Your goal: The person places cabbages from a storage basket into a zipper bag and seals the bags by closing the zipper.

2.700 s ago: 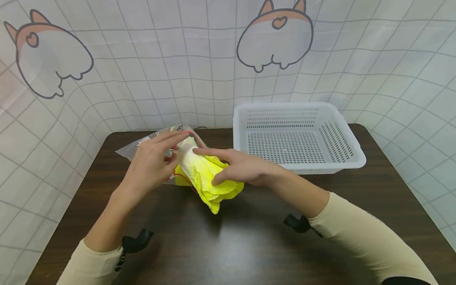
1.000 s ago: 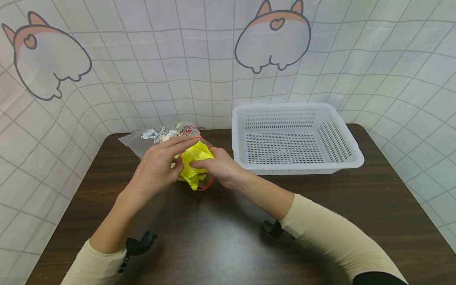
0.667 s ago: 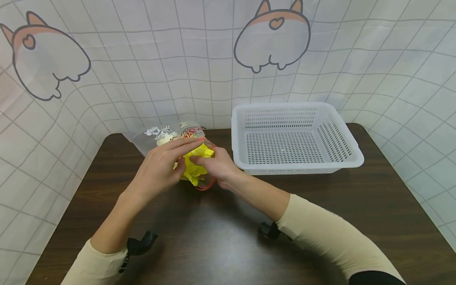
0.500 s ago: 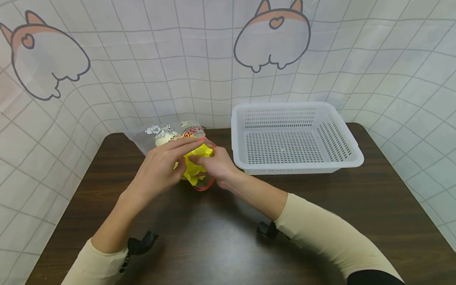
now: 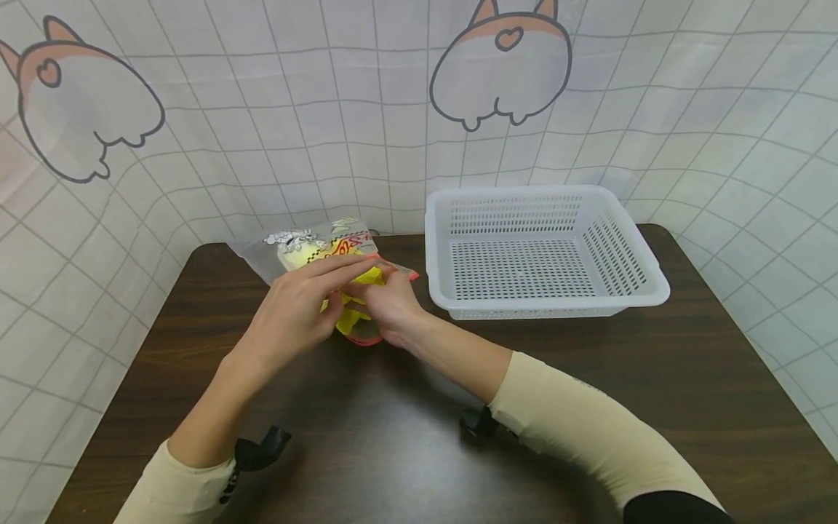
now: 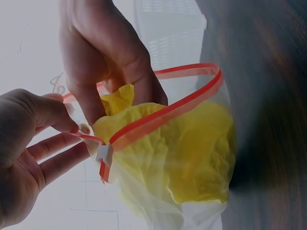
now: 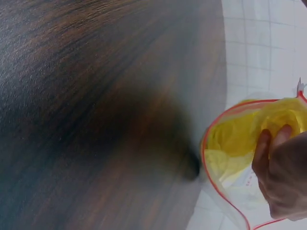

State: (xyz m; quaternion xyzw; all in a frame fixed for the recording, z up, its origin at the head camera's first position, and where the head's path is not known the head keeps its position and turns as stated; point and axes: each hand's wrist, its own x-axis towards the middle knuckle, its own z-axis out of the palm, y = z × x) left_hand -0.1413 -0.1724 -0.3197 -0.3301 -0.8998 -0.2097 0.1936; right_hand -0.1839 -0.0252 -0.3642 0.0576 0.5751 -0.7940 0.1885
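Observation:
My left hand (image 5: 294, 306) pinches the red zip edge of a clear printed zip bag (image 5: 353, 241), close to the white slider (image 6: 104, 153) in the left wrist view. My right hand (image 5: 395, 304) reaches through the bag's mouth. Its thumb and fingers hold the leafy end of a yellow napa cabbage (image 6: 136, 115). More yellow leaves (image 6: 201, 158) show through the clear side of the bag. In the right wrist view the fingertips (image 7: 283, 134) are down among the leaves, inside the red rim. The cabbage's white base is hidden in the bag.
A white perforated plastic basket (image 5: 550, 302) stands at the back right of the dark wooden table (image 5: 419, 451), just right of the bag. Behind the table hangs a white gridded curtain (image 5: 366, 131). Black camera mounts (image 5: 262, 447) are on both wrists.
The cabbage, earlier outside the bag in the right hand, has gone into it. The right hand has moved left and down into the mouth; the left hand has stayed at the bag's edge.

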